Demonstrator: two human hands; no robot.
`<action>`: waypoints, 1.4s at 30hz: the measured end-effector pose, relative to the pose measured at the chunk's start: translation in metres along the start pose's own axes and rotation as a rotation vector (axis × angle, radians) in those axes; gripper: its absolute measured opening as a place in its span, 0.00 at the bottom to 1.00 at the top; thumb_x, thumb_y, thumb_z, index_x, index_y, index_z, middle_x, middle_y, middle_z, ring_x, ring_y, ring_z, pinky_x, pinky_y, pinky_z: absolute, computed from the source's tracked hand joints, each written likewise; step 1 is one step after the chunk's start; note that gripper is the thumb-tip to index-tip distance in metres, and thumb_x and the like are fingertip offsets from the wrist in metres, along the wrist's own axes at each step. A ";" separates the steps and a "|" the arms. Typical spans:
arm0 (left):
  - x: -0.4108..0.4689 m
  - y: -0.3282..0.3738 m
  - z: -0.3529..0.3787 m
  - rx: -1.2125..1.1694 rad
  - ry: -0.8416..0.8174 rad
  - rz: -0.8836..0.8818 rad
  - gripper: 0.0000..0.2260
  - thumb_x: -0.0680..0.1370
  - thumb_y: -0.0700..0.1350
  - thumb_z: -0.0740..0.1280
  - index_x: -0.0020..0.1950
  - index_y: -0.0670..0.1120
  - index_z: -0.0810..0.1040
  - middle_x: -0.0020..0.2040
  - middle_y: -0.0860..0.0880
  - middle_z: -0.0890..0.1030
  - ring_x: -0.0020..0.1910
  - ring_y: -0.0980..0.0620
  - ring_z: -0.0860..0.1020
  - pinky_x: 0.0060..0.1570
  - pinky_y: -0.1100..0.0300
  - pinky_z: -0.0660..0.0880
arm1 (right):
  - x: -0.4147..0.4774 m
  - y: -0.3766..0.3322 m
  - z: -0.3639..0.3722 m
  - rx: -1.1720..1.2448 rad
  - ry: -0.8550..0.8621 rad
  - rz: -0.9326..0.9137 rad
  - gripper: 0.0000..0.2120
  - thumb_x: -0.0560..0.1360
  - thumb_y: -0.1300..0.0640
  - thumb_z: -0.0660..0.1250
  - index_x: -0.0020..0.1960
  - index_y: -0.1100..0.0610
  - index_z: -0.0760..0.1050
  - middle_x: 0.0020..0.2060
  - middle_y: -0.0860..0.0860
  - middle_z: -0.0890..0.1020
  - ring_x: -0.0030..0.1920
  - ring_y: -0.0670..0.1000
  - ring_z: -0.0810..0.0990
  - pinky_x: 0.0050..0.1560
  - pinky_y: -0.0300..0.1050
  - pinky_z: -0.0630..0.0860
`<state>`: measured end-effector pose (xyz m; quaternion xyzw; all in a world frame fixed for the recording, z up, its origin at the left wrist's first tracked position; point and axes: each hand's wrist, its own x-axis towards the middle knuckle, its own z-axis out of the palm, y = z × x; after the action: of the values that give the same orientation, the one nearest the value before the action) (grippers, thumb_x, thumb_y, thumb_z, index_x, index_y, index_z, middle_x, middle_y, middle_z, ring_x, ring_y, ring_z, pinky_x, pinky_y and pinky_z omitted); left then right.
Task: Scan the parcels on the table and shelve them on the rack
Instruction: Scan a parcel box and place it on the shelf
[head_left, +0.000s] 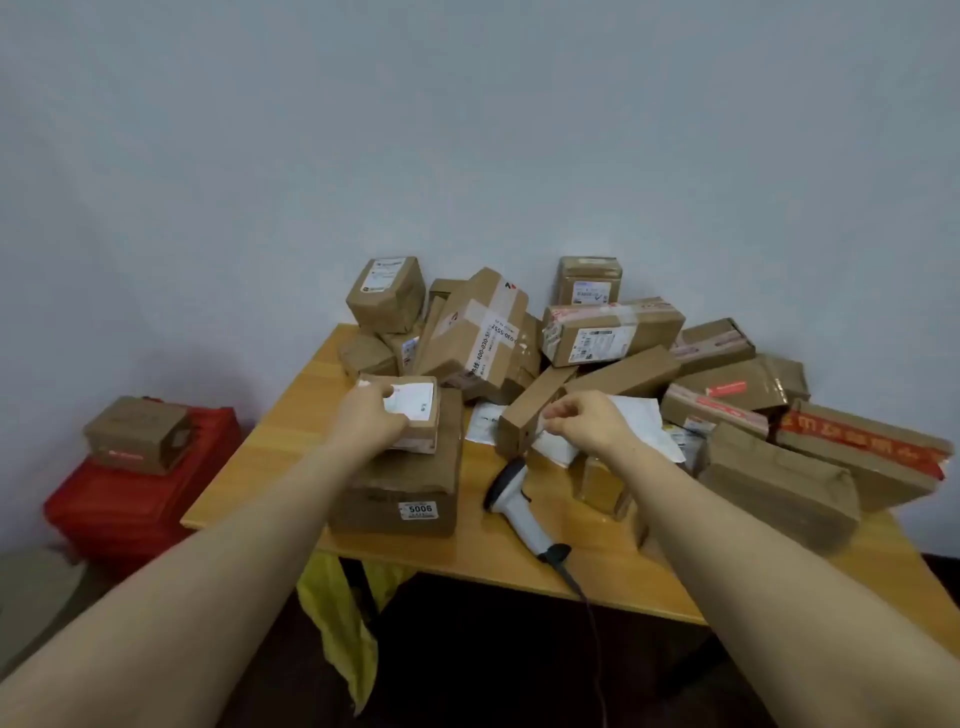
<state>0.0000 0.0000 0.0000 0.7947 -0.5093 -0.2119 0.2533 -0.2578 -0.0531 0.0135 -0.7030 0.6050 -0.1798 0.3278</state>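
Note:
Several brown cardboard parcels (613, 332) are heaped on the wooden table (280, 452). My left hand (369, 415) grips a small box with a white label (418, 415). That box sits on a larger flat box marked 5006 (410, 488). My right hand (587, 421) is pinched on a small white sticker (543, 425), just beside the end of a long narrow box (535, 405). A white handheld scanner (511, 499) lies on the table between my arms, with its cable running off the front edge. No rack is in view.
Red plastic crates (130, 509) stand on the floor to the left with a brown box (137, 434) on top. A yellow bag (343, 623) hangs under the table's front edge. White paper mailers (644, 421) lie among the parcels. A plain wall stands behind the table.

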 end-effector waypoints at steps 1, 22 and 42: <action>0.002 -0.006 0.001 -0.022 -0.002 -0.071 0.25 0.76 0.42 0.66 0.74 0.44 0.67 0.71 0.43 0.70 0.66 0.43 0.71 0.60 0.52 0.72 | 0.004 0.002 0.006 0.002 -0.013 0.010 0.08 0.74 0.61 0.69 0.52 0.63 0.81 0.47 0.56 0.83 0.46 0.52 0.79 0.49 0.46 0.75; 0.070 -0.066 0.046 -0.768 0.074 -0.692 0.30 0.73 0.52 0.73 0.69 0.40 0.70 0.61 0.43 0.77 0.59 0.43 0.75 0.60 0.48 0.73 | 0.130 -0.032 0.128 0.478 -0.416 0.234 0.32 0.79 0.47 0.63 0.77 0.58 0.57 0.72 0.56 0.67 0.67 0.58 0.71 0.57 0.52 0.78; 0.073 -0.038 0.047 -1.229 -0.023 -0.366 0.25 0.68 0.34 0.76 0.63 0.44 0.74 0.55 0.44 0.83 0.47 0.47 0.84 0.38 0.53 0.81 | 0.086 0.052 0.107 0.519 0.166 0.356 0.10 0.79 0.63 0.62 0.59 0.59 0.76 0.50 0.55 0.81 0.53 0.56 0.79 0.53 0.50 0.77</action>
<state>0.0273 -0.0623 -0.0664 0.5765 -0.1537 -0.5136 0.6167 -0.2092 -0.1131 -0.1115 -0.4621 0.6770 -0.3246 0.4720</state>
